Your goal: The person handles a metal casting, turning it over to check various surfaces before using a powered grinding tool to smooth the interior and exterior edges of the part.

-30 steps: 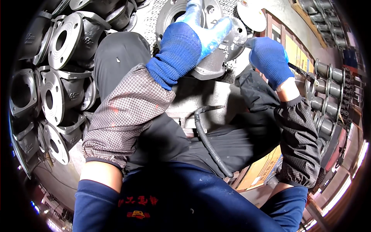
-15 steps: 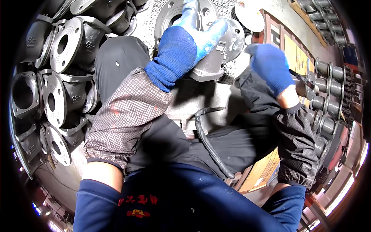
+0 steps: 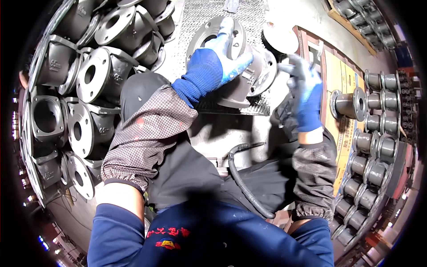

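Note:
My left hand (image 3: 219,62), in a blue glove with a pale coated palm, grips a grey flanged metal casting (image 3: 240,91). Its index finger lies across the round top flange and its thumb spreads towards the side flange; other fingertips are hidden near the bore. The casting rests on a patterned metal work surface (image 3: 249,20). To the right, my right hand (image 3: 308,91), also gloved, is raised above my knee. Its fingers look apart, slightly blurred, with nothing visible in them. They are near the casting's side flange, not touching it.
Grey flanged castings (image 3: 95,73) are stacked at the left. A round white disc (image 3: 281,38) is beyond my right hand. One flanged pipe piece (image 3: 348,104) sits on a yellow carton (image 3: 333,66); several more line the right. A ribbed black hose (image 3: 242,182) crosses my lap.
My right hand has come left and turned, with its fingers towards the casting. A dark slim object beside it is no longer visible. My left hand stays on the casting; the view has shifted.

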`<state>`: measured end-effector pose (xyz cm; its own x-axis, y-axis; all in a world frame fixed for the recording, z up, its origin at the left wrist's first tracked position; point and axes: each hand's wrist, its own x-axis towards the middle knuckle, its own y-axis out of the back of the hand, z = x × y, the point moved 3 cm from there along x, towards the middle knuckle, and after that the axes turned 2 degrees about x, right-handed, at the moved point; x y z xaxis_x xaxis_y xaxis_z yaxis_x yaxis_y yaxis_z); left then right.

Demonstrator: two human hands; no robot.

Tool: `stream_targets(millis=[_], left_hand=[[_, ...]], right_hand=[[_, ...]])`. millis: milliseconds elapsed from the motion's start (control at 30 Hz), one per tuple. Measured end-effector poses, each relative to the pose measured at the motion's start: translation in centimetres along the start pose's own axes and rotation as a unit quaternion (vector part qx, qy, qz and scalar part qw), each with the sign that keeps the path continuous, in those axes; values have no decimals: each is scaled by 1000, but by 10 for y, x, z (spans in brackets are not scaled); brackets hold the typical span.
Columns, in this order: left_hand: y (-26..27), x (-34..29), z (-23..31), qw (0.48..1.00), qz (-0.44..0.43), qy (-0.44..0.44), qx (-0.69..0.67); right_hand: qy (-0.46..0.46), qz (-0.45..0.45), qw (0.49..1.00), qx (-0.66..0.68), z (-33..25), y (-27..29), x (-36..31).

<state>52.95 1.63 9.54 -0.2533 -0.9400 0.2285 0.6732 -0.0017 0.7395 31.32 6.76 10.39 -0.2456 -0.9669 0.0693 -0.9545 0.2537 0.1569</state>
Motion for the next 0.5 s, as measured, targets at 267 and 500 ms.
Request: stream_targets(millis=[267,500], left_hand=[[-23,2,24,999,-37,-24,21],[-48,10,70,965,-187,-118,140]], right_hand=[[-98,-71,991,60,-7,-84,-76],[-44,103,994,-5,-19,17,-62]])
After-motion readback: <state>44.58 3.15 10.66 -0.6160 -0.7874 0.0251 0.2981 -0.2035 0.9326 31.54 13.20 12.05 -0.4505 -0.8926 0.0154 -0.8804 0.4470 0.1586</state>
